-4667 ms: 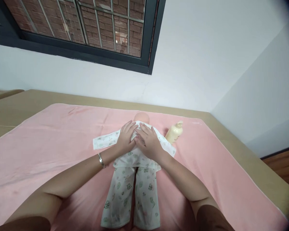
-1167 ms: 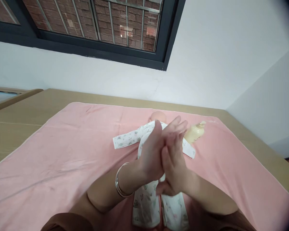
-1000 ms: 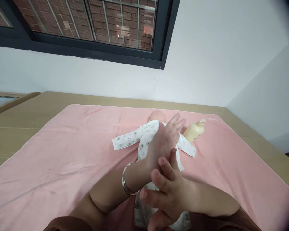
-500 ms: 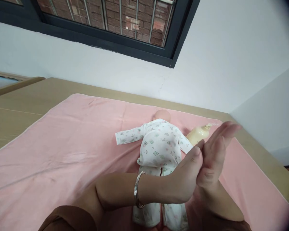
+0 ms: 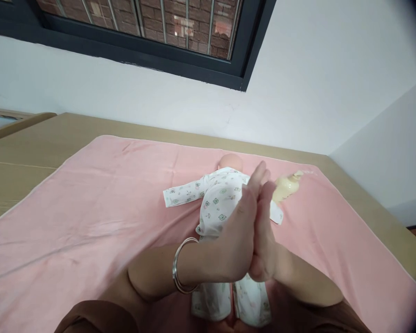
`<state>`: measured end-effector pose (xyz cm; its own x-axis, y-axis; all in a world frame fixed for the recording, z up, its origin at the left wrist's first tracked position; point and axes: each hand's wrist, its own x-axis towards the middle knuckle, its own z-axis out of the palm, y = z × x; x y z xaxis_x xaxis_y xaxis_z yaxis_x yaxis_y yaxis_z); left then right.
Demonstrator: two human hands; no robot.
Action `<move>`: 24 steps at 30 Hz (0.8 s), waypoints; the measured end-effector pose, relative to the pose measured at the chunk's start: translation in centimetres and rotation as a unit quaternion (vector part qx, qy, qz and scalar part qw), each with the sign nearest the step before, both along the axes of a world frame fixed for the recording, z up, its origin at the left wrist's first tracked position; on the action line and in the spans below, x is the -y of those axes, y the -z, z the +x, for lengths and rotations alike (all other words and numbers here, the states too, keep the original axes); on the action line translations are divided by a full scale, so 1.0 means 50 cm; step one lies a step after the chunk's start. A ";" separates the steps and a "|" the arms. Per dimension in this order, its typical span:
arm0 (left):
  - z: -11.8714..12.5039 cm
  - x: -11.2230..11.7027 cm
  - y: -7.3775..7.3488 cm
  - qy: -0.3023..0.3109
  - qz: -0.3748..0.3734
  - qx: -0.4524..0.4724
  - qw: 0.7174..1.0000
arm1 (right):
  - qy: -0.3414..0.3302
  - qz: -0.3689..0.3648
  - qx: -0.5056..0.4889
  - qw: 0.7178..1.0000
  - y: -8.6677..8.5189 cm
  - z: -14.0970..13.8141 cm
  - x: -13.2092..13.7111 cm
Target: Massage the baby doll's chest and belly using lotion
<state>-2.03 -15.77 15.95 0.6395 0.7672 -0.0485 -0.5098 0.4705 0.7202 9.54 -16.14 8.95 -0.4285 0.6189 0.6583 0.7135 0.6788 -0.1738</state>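
Note:
My left hand (image 5: 238, 231), with silver bangles (image 5: 175, 270) at the wrist, is pressed palm to palm against my right hand (image 5: 265, 236). The fingers of both are stretched out and point away from me, with nothing visible between the palms. Below them a baby doll (image 5: 217, 208) in a white printed top and trousers lies on a pink mat (image 5: 131, 185). My hands and forearms hide part of its middle and one sleeve. Just beyond my right hand, a pale yellow pump bottle (image 5: 287, 187) lies on its side near the doll's sleeve.
The mat covers much of a wooden table (image 5: 31, 143) set against a white wall (image 5: 180, 108). A dark-framed window (image 5: 194, 69) with bars is above. At the far left there is a wooden rail (image 5: 21, 125).
My joined hands have moved left and turned more upright, over the doll's body, and the palms have slid against each other. More of the bottle now shows. The view has shifted slightly.

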 end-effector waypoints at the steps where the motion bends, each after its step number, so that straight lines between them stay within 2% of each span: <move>1: -0.005 -0.004 -0.007 -0.054 0.035 0.000 0.998 | -0.034 0.023 -0.012 0.999 0.004 -0.007 0.001; 3: -0.012 -0.012 -0.014 -0.154 0.109 0.002 0.982 | -0.081 0.059 -0.015 0.995 0.012 -0.018 0.000; 5: -0.017 -0.021 -0.014 -0.208 0.151 0.008 0.966 | -0.109 0.065 -0.011 0.992 0.017 -0.023 -0.003; 9: -0.026 -0.037 -0.016 -0.237 0.186 0.032 0.953 | -0.162 0.044 -0.021 0.986 0.016 -0.018 -0.006; 12: -0.034 -0.048 -0.022 -0.233 0.174 0.049 0.956 | -0.188 0.043 -0.027 0.981 0.009 -0.012 -0.002; 16: -0.040 -0.061 -0.023 -0.197 0.150 0.074 0.966 | -0.206 0.044 -0.028 0.977 0.002 -0.011 0.009; 21: -0.034 -0.063 -0.017 -0.134 0.119 0.124 0.976 | -0.215 0.062 -0.023 0.974 -0.006 -0.016 0.031; 24: -0.029 -0.061 -0.017 -0.070 0.123 0.153 0.978 | -0.208 0.090 -0.024 0.974 -0.011 -0.020 0.044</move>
<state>-3.48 -12.72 16.81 0.4823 0.8129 0.3264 -0.7666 0.2113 0.6064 8.55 -18.32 9.49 -0.5827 0.2712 0.7661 0.3650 0.9296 -0.0514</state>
